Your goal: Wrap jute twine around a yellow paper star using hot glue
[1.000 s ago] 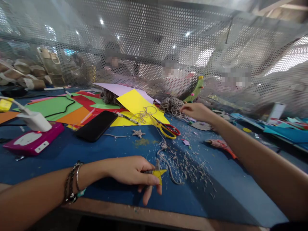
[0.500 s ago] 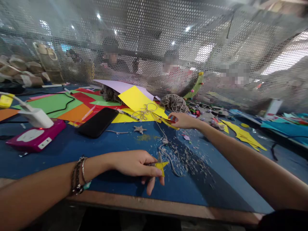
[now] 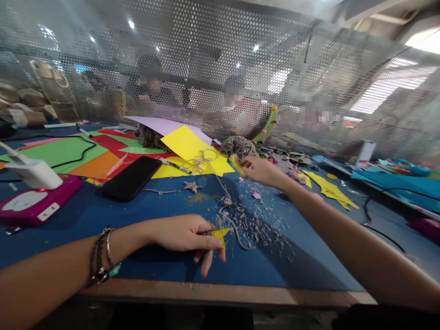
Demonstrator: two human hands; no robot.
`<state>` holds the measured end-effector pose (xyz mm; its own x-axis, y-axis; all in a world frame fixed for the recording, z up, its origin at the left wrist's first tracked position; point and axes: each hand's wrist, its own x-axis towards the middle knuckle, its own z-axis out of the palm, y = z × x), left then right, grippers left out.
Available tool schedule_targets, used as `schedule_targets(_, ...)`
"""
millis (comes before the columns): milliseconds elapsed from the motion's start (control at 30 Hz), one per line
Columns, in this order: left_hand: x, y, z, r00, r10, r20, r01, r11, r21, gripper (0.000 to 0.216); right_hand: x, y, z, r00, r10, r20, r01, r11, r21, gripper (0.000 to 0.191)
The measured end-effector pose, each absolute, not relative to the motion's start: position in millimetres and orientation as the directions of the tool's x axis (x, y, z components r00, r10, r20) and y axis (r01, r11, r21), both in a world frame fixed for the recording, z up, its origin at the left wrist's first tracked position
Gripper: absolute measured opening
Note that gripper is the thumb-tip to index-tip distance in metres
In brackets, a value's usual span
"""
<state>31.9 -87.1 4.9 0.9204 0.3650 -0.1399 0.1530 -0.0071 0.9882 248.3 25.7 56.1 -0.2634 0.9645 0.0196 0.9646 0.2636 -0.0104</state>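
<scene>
And here, nearest the front of the blue table [image 3: 158, 269], a yellow star [image 3: 222, 237] is pinched between thumb and fingers by the left hand [image 3: 192, 236], with grey showing at its upper point. Just beyond, a grey cord [image 3: 234, 228] is curled beside scattered clippings [image 3: 264, 229]. Over to the left, a white charger [image 3: 36, 174] is seated on a purple box [image 3: 55, 197], near a black phone [image 3: 131, 178]; a small grey star [image 3: 191, 186] is set mid-table. Farther out, a yellow tool [image 3: 238, 166] is gripped by the right hand's closed fingers, held above the table; probably scissors, though its outline is smeared by blur. Behind, yellow paper [image 3: 187, 144] and a yarn ball [image 3: 237, 146] are backed by a perforated screen [image 3: 206, 55].
</scene>
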Motion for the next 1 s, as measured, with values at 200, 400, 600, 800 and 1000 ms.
schedule_targets(200,33,-87,5,0.918,0.375,-0.126,0.137,-0.004,0.991,0.04,221,-17,12,-0.339,0.94,0.032,0.933,0.332,0.141,0.03)
schedule_targets(400,33,-90,4,0.9,0.411,-0.145,0.154,0.01,0.988,0.039,223,-24,8,-0.363,0.928,0.087,0.925,0.347,0.152,0.031)
schedule_targets(600,33,-90,3,0.871,0.474,-0.128,0.145,0.001,0.989,0.035,226,-24,3,-0.36,0.924,0.132,0.93,0.344,0.13,0.03)
schedule_targets(800,37,-94,-1,0.844,0.529,-0.093,0.102,0.012,0.995,0.037,225,-24,-1,-0.375,0.904,0.203,0.927,0.368,0.074,0.026)
schedule_targets(1000,38,-97,-4,0.867,0.485,-0.116,0.101,0.058,0.993,0.054,229,-14,-13,-0.38,0.879,0.29,0.91,0.411,-0.054,0.017)
